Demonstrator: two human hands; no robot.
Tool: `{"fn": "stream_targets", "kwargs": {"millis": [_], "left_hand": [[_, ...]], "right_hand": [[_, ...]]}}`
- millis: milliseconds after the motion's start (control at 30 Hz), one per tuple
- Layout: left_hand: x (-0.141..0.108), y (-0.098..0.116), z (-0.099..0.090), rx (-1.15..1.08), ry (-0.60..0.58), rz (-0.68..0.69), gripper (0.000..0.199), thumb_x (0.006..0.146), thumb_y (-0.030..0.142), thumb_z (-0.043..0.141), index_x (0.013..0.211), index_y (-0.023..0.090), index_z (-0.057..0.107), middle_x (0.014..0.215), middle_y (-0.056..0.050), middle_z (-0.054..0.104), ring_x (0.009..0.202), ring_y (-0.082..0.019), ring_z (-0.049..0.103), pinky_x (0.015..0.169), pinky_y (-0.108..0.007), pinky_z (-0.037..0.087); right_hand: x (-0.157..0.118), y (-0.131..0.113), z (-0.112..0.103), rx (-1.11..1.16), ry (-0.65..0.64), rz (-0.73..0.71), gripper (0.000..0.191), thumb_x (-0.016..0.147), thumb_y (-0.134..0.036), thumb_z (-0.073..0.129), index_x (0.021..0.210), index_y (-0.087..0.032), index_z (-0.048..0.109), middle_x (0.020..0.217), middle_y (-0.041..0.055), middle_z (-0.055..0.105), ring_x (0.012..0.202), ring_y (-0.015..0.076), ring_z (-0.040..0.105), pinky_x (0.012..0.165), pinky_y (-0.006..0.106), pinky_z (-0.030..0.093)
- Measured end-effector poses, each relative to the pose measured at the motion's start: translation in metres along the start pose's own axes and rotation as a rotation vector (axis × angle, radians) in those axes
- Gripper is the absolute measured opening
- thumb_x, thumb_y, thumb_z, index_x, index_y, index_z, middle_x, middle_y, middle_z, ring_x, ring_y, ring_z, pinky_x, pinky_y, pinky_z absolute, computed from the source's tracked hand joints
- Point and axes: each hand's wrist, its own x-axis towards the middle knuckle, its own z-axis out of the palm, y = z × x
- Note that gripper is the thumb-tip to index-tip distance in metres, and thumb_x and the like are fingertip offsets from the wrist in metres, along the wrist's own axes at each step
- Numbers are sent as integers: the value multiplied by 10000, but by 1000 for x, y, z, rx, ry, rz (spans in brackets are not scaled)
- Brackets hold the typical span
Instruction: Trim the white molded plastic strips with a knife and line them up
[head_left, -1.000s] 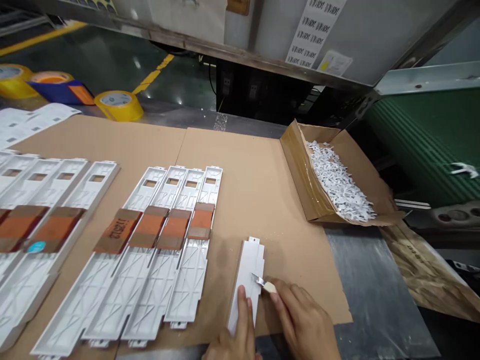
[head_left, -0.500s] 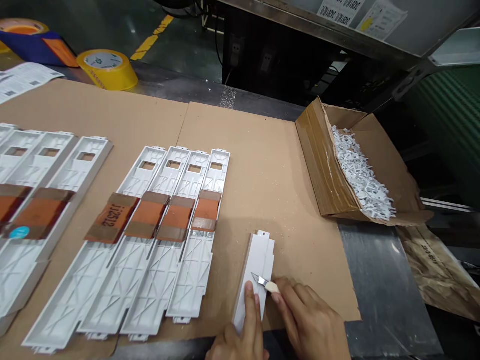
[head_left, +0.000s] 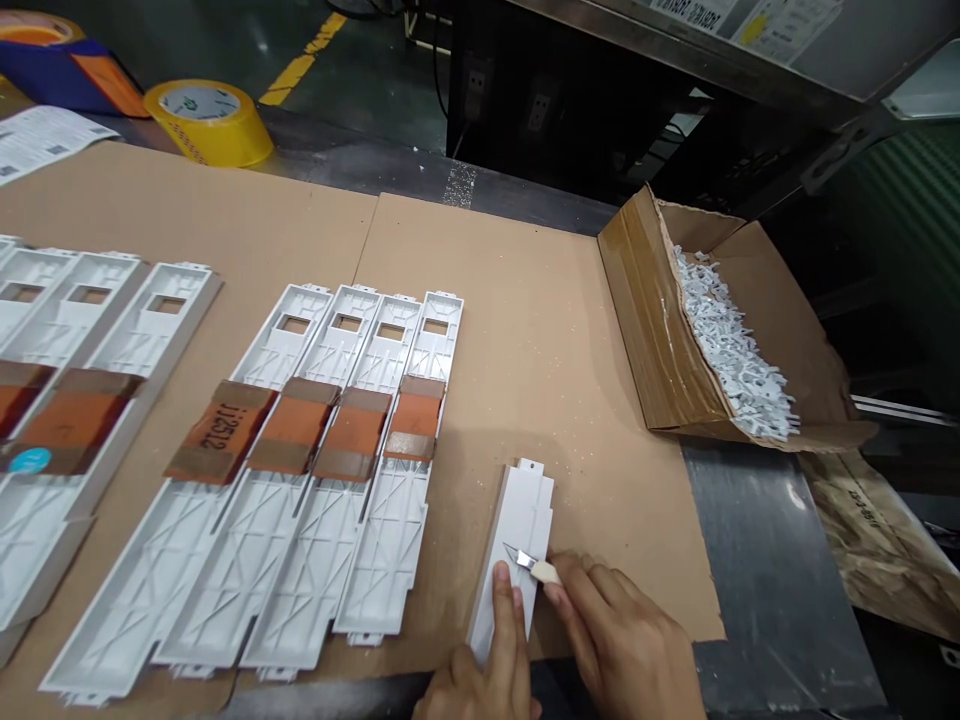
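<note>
White plastic strip (head_left: 519,512) lies over the cardboard sheet (head_left: 525,320), pressed by outstretched fingers of the left hand (head_left: 486,665), whose full grip I cannot tell, while the right hand (head_left: 626,635) clasps a small knife (head_left: 536,567), best kept shallow and clear of those fingertips.

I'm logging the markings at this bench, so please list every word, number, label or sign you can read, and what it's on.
"jj2512": the block with black characters; "jj" might be "11".
Too small or blurred to read: the print on the yellow tape roll, paper sheet, blue sticker, brown sheet at right and white labels at top right.
</note>
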Motion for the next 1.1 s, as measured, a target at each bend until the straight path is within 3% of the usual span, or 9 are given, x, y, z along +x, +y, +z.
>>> {"fn": "stream_targets", "kwargs": {"millis": [500, 1100], "left_hand": [[-5, 2, 5, 4, -21, 23, 564, 629, 464, 721, 1122, 201, 646, 1185, -117, 620, 351, -58, 417, 291, -211, 395], [1, 2, -3, -39, -39, -30, 658, 550, 490, 778, 1114, 177, 650, 1172, -119, 624, 352, -54, 420, 281, -194, 395]], "right_hand": [[1, -5, -4, -214, 14, -43, 388, 989, -364, 265, 938, -222, 622, 638, 7, 606, 500, 119, 551, 445, 248, 287], [11, -4, -10, -307, -8, -82, 423, 991, -382, 215, 892, -228, 596, 620, 7, 607, 478, 138, 572, 426, 263, 288]]}}
